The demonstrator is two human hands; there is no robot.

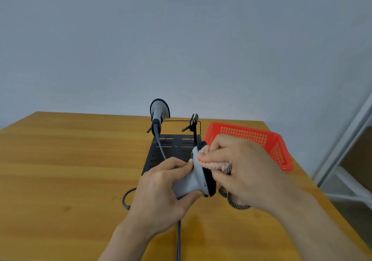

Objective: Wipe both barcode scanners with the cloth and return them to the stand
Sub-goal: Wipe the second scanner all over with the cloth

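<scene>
My left hand (159, 192) grips the handle of a grey and black barcode scanner (196, 177) above the table, in front of the stand. My right hand (241, 170) holds a pink fluffy cloth (213, 164) with a checked edge and presses it against the scanner's head. A second grey scanner (159, 110) sits upright in the left clip of the black stand (171, 150). The stand's right clip (193, 123) holds nothing. Grey cables (178, 238) run from the scanners toward me.
A red plastic basket (275, 146) stands to the right of the stand, behind my right hand. The wooden table (60, 170) ends close on the right, where a white shelf frame (346, 180) stands. A grey wall is behind.
</scene>
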